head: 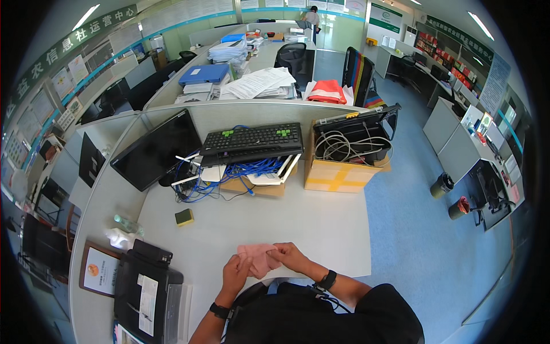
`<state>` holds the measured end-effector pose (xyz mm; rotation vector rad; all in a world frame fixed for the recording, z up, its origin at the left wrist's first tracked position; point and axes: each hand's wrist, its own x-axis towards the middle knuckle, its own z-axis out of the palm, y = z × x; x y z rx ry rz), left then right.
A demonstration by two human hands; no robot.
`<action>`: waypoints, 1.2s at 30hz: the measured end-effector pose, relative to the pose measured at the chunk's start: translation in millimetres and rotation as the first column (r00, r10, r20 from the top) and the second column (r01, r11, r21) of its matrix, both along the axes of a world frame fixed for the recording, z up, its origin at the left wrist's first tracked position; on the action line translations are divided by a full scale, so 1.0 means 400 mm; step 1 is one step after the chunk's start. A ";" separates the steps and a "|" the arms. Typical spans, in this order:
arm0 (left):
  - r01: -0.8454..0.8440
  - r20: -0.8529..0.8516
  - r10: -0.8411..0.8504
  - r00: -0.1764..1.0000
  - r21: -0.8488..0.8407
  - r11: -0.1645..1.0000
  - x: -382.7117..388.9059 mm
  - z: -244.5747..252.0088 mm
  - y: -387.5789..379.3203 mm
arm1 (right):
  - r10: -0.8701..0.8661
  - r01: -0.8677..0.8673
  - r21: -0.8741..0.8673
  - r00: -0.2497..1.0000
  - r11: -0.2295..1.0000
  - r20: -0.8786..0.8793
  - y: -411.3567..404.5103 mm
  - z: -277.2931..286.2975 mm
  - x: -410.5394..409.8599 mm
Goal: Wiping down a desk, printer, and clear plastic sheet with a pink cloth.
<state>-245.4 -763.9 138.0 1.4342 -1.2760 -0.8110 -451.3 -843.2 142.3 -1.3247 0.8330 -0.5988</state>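
Observation:
A folded pink cloth (260,259) is stretched between both hands above the front edge of the pale desk (326,223). My left hand (236,273) grips its lower left side, thumb on top. Its upper right corner is pinched between thumb and fingers of my right hand (292,256). Up and to the left of the cloth lies a green and yellow sponge (184,217) on the desk. Farther left, a clear greenish bottle (129,225) lies tilted beside a white plastic bottle (122,239).
A black printer (148,292) and a framed certificate (100,269) stand at the left. Along the back partition are a tilted monitor (159,148), a black keyboard (253,139) atop white routers and blue cables (258,168), and a cardboard box (337,175) holding grey cable. A person (312,18) stands far off.

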 end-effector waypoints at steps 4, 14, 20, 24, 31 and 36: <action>0.033 0.357 0.035 0.933 -0.185 0.982 0.026 0.035 -0.010 | -0.020 0.016 0.048 0.996 0.999 0.088 -0.003 0.011 0.013; 0.012 -0.162 0.015 0.987 0.165 0.986 0.024 0.072 0.033 | -0.116 0.079 0.253 0.984 0.964 0.137 -0.017 0.046 0.002; 0.069 -0.478 0.028 0.878 0.186 0.980 0.000 0.120 0.047 | -0.186 0.022 0.443 0.925 0.896 0.330 0.023 0.120 -0.021; 0.110 -0.536 -0.050 0.843 0.081 0.991 -0.045 0.271 0.078 | -0.186 -0.073 0.570 0.905 0.818 0.382 0.042 0.229 -0.041; 0.295 -0.582 -0.023 0.813 0.378 0.877 -0.056 0.084 0.039 | -0.422 0.113 0.692 0.857 0.713 0.295 -0.062 0.050 -0.057; 0.365 -0.798 0.092 0.596 0.371 0.854 -0.049 0.185 0.035 | -0.449 -0.065 0.757 0.771 0.650 0.451 -0.051 0.093 -0.089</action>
